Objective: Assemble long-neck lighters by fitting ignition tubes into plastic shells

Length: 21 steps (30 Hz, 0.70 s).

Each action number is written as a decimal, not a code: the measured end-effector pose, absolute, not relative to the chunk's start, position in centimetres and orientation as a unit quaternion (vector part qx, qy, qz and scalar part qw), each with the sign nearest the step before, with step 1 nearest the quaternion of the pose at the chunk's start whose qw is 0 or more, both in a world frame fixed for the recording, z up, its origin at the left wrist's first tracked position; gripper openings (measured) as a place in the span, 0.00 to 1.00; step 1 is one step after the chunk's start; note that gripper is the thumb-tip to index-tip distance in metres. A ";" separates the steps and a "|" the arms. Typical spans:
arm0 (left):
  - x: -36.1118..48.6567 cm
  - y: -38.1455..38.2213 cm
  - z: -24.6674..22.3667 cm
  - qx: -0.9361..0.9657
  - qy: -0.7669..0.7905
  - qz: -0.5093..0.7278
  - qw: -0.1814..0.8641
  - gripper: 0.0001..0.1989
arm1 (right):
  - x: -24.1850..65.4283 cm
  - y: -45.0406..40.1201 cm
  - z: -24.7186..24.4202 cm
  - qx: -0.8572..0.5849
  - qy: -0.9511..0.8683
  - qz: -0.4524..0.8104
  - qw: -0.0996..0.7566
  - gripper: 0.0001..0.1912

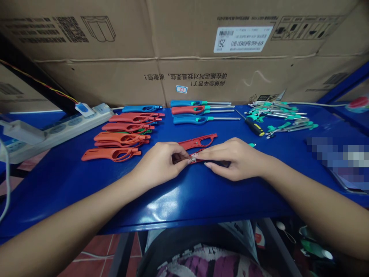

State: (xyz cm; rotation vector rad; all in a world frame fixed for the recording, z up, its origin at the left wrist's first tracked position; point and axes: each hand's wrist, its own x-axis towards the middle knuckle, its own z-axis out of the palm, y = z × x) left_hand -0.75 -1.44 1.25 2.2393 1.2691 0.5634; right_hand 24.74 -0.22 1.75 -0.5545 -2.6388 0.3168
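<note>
Both hands meet over a red lighter casing half [198,161] at the middle of the blue table. My left hand [164,159] is closed, thumb and forefinger pinched at the casing beside a small pale metallic part [193,157] inside it. My right hand [235,159] bends over the other end, its fingers closed around the casing and hiding much of it. A green tip [252,145] shows just behind the right hand. Another red casing half [198,142], its trigger loop at the right, lies just beyond the fingers.
Red and blue lighter casings [111,154] lie stacked at left, near a white power strip [66,129]. Several lighters with metal tubes [190,120] lie at the back. A screwdriver [253,126] and green-and-metal inner parts [276,111] are at right. Cardboard [115,82] walls the back.
</note>
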 end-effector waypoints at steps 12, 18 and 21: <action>-0.8 -1.4 1.5 0.822 0.472 0.199 0.250 0.05 | 24.6 0.1 1.3 -0.195 -0.939 0.152 0.238 0.16; -0.8 -1.6 1.6 0.826 0.467 0.192 0.249 0.05 | 24.7 0.1 1.3 -0.196 -0.944 0.160 0.213 0.17; -0.7 -1.6 1.6 0.822 0.469 0.195 0.258 0.06 | 24.7 0.1 1.3 -0.201 -0.943 0.156 0.214 0.17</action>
